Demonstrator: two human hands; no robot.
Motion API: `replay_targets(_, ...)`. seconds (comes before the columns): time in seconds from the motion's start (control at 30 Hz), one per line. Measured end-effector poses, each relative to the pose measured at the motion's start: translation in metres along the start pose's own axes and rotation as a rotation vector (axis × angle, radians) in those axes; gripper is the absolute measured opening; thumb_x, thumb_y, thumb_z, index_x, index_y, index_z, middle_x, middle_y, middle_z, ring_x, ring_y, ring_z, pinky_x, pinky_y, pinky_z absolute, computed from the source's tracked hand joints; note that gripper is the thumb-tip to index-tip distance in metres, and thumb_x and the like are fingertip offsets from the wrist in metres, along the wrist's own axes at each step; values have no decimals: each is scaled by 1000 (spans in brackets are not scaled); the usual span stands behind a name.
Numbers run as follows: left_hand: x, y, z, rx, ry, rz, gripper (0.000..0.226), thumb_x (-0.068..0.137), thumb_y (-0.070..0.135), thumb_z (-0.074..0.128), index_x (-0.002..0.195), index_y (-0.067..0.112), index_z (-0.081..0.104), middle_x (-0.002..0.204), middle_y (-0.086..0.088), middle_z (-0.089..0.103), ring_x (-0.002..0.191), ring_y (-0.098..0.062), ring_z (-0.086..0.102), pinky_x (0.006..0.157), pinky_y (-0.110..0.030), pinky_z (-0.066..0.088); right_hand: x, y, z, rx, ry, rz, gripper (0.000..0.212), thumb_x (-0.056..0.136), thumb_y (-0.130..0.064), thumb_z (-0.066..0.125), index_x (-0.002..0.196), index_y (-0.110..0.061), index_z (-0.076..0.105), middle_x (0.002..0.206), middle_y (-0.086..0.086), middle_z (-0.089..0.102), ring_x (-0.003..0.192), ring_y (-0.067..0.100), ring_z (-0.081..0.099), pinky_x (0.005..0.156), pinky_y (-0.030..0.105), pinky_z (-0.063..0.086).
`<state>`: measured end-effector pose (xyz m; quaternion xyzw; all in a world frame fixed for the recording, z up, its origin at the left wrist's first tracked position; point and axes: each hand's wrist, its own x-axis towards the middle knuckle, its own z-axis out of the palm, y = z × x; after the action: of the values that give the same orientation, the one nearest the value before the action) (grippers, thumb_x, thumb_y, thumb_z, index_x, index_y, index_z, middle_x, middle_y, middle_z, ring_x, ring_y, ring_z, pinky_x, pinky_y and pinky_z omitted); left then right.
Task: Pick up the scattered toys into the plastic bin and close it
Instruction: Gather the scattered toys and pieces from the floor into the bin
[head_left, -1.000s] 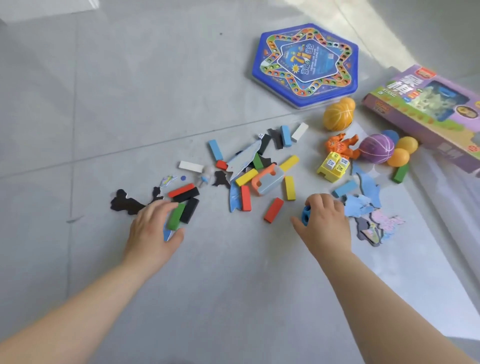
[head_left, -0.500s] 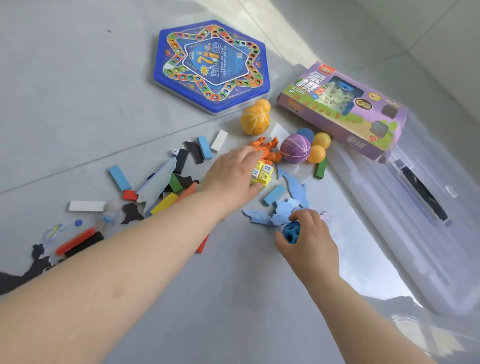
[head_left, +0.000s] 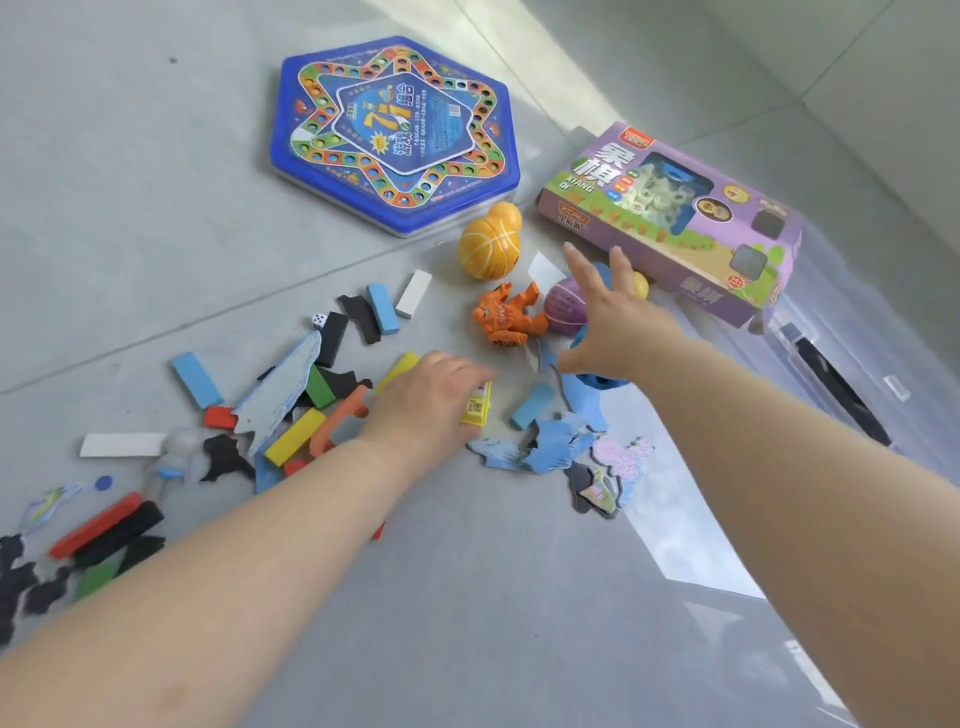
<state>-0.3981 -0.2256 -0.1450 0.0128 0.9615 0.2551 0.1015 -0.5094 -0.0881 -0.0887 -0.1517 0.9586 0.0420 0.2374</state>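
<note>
Head view: the left hand (head_left: 431, 400) is blurred. Its grip curls over a small yellow plastic block (head_left: 479, 410) on the grey tiled floor (head_left: 156, 182) and hides most of the block, so its printed stickers cannot be read.

The right hand (head_left: 613, 322) stretches two fingers above a purple ribbed ball (head_left: 563, 312), which is half covered. A blue ball with holes (head_left: 597, 382) sits under its palm. I cannot tell if the hidden fingers grip it.

The clear plastic bin (head_left: 857, 322) is at the right and is cut off by the edge; its lid is not visible.

A purple cardboard box (head_left: 675, 228) beside it shows "XIANG" and Chinese characters. A blue hexagonal game box (head_left: 395, 135) shows a big "7".

Loose colour blocks and puzzle pieces are scattered on the floor.
</note>
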Motion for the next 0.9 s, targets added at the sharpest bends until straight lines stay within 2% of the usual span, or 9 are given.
replay_targets(0.13, -2, -2, 1, -61, 6, -41, 54, 86, 22, 57, 136, 26, 36, 139, 10, 41, 131, -8, 28, 100, -19, 26, 21, -9, -9, -50, -178, 7, 96, 78, -35, 68, 146, -37, 0, 157, 10, -6, 128, 38, 41, 89, 39, 44)
replay_targets(0.2, -3, -1, 0, -55, -8, -33, 53, 87, 23, 56, 136, 27, 35, 139, 11, 40, 132, -8, 28, 99, -18, 27, 25, -15, -10, -68, -189, 12, 87, 78, -34, 66, 145, -36, 11, 150, 11, 12, 111, 35, 50, 78, 35, 45)
replay_targets(0.27, -4, -2, 1, -37, -3, -31, 53, 88, 26, 54, 137, 28, 33, 140, 11, 38, 132, -7, 28, 99, -20, 29, 25, -22, -9, -101, -153, -5, 79, 78, -33, 65, 142, -32, 20, 136, 11, 26, 89, 30, 49, 68, 32, 42)
replay_targets(0.3, -4, -2, 1, -40, 0, -39, 54, 88, 26, 54, 137, 28, 32, 140, 11, 38, 132, -7, 28, 99, -20, 31, 23, -24, -6, -110, -130, -11, 75, 78, -32, 64, 141, -30, 23, 132, 11, 28, 85, 29, 47, 66, 32, 41)
replay_targets(0.47, -7, 0, 2, -56, -1, -71, 55, 88, 27, 55, 138, 30, 31, 141, 13, 38, 132, -8, 28, 98, -23, 34, 6, -17, 15, -20, 11, -4, 63, 79, -25, 61, 134, -26, 30, 136, 11, 24, 83, 28, 40, 57, 30, 37)
replay_targets(0.6, -7, 1, 1, -57, 4, -79, 57, 87, 27, 56, 138, 27, 31, 142, 10, 38, 132, -10, 28, 99, -24, 33, -14, -10, 29, 98, 102, -22, 62, 79, -24, 61, 134, -27, 31, 147, 9, 15, 88, 33, 50, 64, 30, 37)
replay_targets(0.73, -8, 5, 0, -43, -15, -114, 57, 87, 24, 58, 138, 24, 33, 140, 6, 41, 131, -13, 30, 99, -26, 32, -48, -2, 21, 233, 196, -19, 59, 79, -26, 62, 131, -28, 33, 145, 4, 16, 81, 29, 46, 66, 29, 36)
replay_targets(0.83, -13, 16, -6, -86, 23, -199, 56, 86, 22, 59, 137, 21, 35, 140, 4, 42, 131, -16, 32, 99, -27, 32, -87, 17, 7, 361, 277, -58, 60, 76, -25, 66, 128, -31, 37, 143, -2, 19, 92, 31, 53, 69, 32, 44)
replay_targets(0.9, -16, 33, -14, -175, 113, -211, 57, 84, 23, 62, 136, 20, 38, 138, 0, 45, 128, -18, 36, 96, -25, 31, -120, 37, -6, 478, 339, -86, 59, 74, -22, 69, 122, -38, 40, 137, -8, 24, 96, 22, 52, 75, 33, 49)
